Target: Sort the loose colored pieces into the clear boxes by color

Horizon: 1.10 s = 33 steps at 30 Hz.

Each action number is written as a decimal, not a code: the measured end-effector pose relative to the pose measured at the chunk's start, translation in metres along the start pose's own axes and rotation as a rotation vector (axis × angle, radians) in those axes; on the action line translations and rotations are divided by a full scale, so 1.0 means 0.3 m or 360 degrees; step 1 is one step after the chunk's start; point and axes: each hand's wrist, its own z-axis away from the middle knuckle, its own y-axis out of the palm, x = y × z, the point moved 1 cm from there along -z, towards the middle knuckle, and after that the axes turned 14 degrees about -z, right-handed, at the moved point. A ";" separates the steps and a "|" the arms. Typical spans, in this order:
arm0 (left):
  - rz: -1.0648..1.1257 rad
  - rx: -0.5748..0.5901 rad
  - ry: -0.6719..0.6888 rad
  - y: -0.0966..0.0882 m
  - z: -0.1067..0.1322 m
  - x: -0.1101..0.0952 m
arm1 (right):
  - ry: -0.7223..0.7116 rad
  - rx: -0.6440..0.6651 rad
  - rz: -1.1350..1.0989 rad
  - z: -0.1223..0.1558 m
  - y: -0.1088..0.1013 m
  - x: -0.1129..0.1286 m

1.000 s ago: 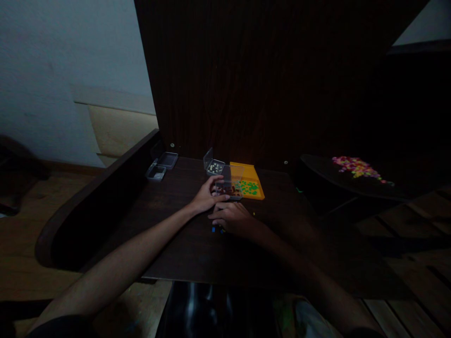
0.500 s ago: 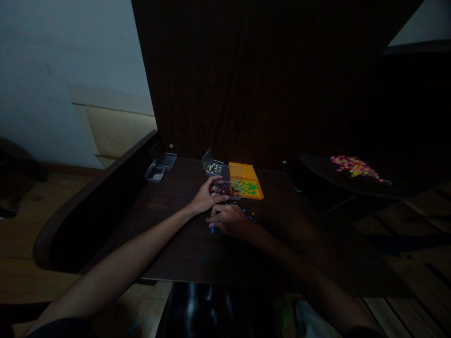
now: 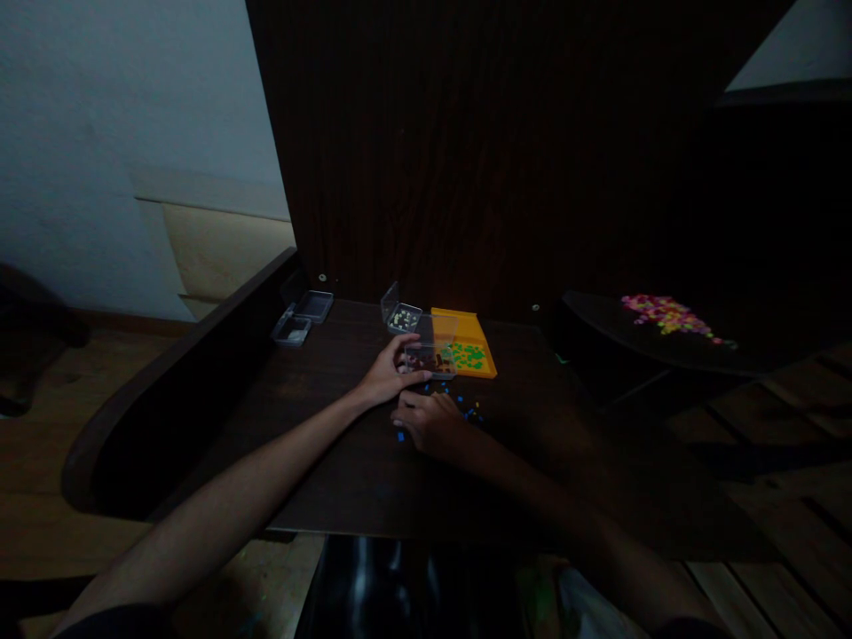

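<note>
My left hand [image 3: 388, 374] grips the left side of a clear plastic box [image 3: 429, 376], thumb along the front and fingers behind. Small dark brown pieces [image 3: 436, 362] lie in this box, and its lid stands open at the back. Just in front of it, my right hand [image 3: 429, 417] is low over the table, fingers curled and tips pressed together; whatever is between them is hidden. Small blue pieces [image 3: 400, 437] are scattered around the right hand, with a yellow piece [image 3: 477, 405] among them. Behind the box's right side, an orange tray [image 3: 491, 362] holds green pieces [image 3: 469, 357].
A small clear box [image 3: 407, 328] with pale pieces stands open behind the left hand. Another open clear box [image 3: 293, 343] is at the table's left, beside a raised dark side panel [image 3: 179, 382]. Pink and yellow pieces [image 3: 669, 315] are heaped on a dark surface at right.
My right hand has shifted slightly and its fingers have curled in more, uncovering some blue pieces behind it. My left hand and the box have stayed in place.
</note>
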 end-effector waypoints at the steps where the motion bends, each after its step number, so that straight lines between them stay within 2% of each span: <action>1: -0.0001 -0.0003 -0.0002 0.000 0.001 -0.001 | 0.0007 -0.0015 -0.0006 0.001 0.002 -0.003; 6: -0.0018 0.0001 -0.0008 0.001 0.001 0.000 | 0.0030 -0.0076 -0.0056 0.007 -0.028 -0.023; 9: -0.0025 0.0006 0.0000 -0.002 0.001 -0.001 | -0.0009 -0.0141 -0.0083 0.012 -0.085 -0.038; 13: -0.0013 0.0032 0.0004 -0.003 0.002 -0.005 | -0.0068 -0.0326 -0.0139 0.015 -0.177 -0.073; 17: -0.0018 0.0040 -0.0004 0.001 0.005 -0.006 | -0.0041 -0.0439 -0.0194 -0.007 -0.240 -0.117; 25: -0.0016 0.0096 0.0022 0.004 0.013 -0.019 | 0.0068 -0.0227 -0.0066 -0.115 -0.263 -0.142; 29: -0.0012 0.0087 0.0030 0.005 0.012 -0.013 | 0.0176 -0.0143 0.0028 -0.118 -0.264 -0.153; 33: 0.0004 0.0081 0.0035 0.008 0.007 0.001 | 0.0170 -0.0059 0.0103 -0.105 -0.259 -0.163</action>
